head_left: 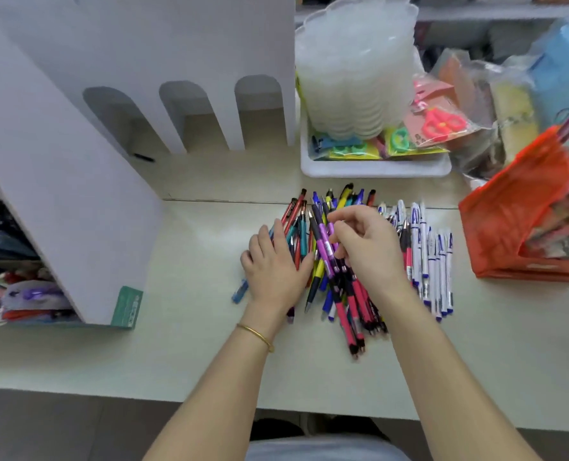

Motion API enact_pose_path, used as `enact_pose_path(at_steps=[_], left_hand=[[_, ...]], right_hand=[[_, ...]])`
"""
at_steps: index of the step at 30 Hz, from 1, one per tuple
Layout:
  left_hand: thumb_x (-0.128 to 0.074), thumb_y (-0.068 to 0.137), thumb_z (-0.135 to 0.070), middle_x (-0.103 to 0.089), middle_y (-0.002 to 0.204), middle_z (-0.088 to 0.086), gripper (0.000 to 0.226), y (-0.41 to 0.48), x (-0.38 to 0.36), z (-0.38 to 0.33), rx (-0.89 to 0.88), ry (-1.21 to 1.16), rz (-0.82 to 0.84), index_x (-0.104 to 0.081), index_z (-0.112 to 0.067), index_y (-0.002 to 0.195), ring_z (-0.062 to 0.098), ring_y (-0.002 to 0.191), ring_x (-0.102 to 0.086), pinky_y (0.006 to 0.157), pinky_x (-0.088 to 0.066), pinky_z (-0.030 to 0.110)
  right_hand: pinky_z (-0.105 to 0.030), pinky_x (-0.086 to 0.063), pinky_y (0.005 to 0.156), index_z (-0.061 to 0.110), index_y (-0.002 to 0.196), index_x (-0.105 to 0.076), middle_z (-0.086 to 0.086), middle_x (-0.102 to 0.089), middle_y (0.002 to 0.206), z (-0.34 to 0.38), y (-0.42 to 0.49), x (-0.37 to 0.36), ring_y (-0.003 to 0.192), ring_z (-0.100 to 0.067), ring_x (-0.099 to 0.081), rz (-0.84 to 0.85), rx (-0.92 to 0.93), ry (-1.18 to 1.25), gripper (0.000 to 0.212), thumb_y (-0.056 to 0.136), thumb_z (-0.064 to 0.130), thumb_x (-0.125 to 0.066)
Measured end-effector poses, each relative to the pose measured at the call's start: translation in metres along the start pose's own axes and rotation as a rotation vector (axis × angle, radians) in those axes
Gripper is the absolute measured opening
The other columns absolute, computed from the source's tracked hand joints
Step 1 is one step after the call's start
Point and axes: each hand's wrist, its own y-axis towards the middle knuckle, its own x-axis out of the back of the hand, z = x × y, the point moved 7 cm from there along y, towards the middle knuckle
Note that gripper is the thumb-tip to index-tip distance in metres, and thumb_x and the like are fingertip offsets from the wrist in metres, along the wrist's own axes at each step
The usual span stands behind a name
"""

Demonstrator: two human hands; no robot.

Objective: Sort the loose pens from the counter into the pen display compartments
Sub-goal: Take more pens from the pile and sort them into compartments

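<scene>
Pressing my left hand (276, 266) flat on the pile of loose pens (346, 294), I am pinching a purple pen (323, 242) with my right hand (368, 249), the pile lying on the desk (190, 347) right of the pen display (136, 54).

Cream counter under soft, even light.
The counter (193, 344) fills the middle of the frame, with a seam (226, 201) crossing it. Grey floor (76, 424) runs along the bottom edge. A white tray (376, 169) and an orange bag (509, 234) sit at upper right.
</scene>
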Motion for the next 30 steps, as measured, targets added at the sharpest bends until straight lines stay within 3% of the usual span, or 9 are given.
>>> enact_pose_path(at_steps=[3, 6, 10, 14, 23, 30], left_hand=[[-0.026, 0.088, -0.059, -0.042, 0.143, 0.015, 0.076, 0.004, -0.001, -0.007, -0.065, -0.021, -0.050, -0.031, -0.012, 0.148, 0.033, 0.128, -0.040, 0.098, -0.036, 0.046], [-0.035, 0.094, -0.051, -0.030, 0.151, 0.011, 0.067, 0.008, -0.005, -0.013, -0.096, -0.060, -0.008, -0.023, -0.015, 0.150, 0.029, 0.136, -0.028, 0.107, -0.025, 0.043], [-0.036, 0.087, -0.059, -0.026, 0.154, 0.008, 0.078, 0.012, -0.004, -0.014, -0.078, -0.123, 0.019, -0.021, -0.016, 0.150, 0.027, 0.139, -0.022, 0.110, -0.021, 0.043], [-0.051, 0.090, -0.049, -0.027, 0.151, 0.006, 0.075, 0.018, -0.004, -0.014, -0.082, -0.133, 0.027, -0.020, -0.018, 0.150, 0.025, 0.137, -0.024, 0.108, -0.024, 0.041], [-0.056, 0.087, -0.029, -0.034, 0.145, 0.006, 0.072, 0.029, 0.006, 0.001, -0.002, -0.104, -0.003, -0.023, -0.013, 0.148, 0.025, 0.129, -0.032, 0.104, -0.029, 0.036], [-0.062, 0.086, -0.039, -0.039, 0.133, 0.014, 0.074, 0.045, 0.017, 0.026, 0.086, -0.023, 0.047, -0.027, -0.010, 0.145, 0.030, 0.119, -0.039, 0.095, -0.038, 0.037]], right_hand=[[-0.015, -0.043, 0.053, 0.020, 0.097, -0.063, 0.000, -0.064, 0.079, -0.002, 0.006, -0.001, 0.057, -0.003, -0.054, -0.001, -0.015, 0.024, 0.021, 0.093, 0.005, -0.049], [-0.015, -0.044, 0.052, 0.020, 0.096, -0.063, -0.001, -0.064, 0.078, -0.004, 0.011, -0.002, 0.055, -0.003, -0.054, 0.005, -0.015, 0.025, 0.021, 0.093, 0.005, -0.048], [-0.016, -0.045, 0.054, 0.019, 0.097, -0.063, -0.002, -0.063, 0.079, -0.005, 0.015, -0.002, 0.056, -0.001, -0.054, -0.003, -0.024, 0.055, 0.023, 0.093, 0.002, -0.047], [-0.019, -0.045, 0.054, 0.024, 0.091, -0.061, -0.001, -0.064, 0.078, -0.001, 0.019, -0.005, 0.059, -0.002, -0.056, -0.012, -0.017, 0.060, 0.027, 0.093, 0.002, -0.047], [-0.017, -0.043, 0.051, 0.018, 0.096, -0.063, -0.004, -0.064, 0.077, -0.002, 0.026, -0.008, 0.055, -0.004, -0.054, -0.008, -0.051, 0.062, 0.022, 0.093, 0.003, -0.047], [-0.016, -0.044, 0.049, 0.011, 0.099, -0.063, -0.003, -0.060, 0.073, 0.001, 0.029, -0.016, 0.050, -0.003, -0.051, 0.013, -0.063, 0.084, 0.021, 0.093, 0.001, -0.046]])
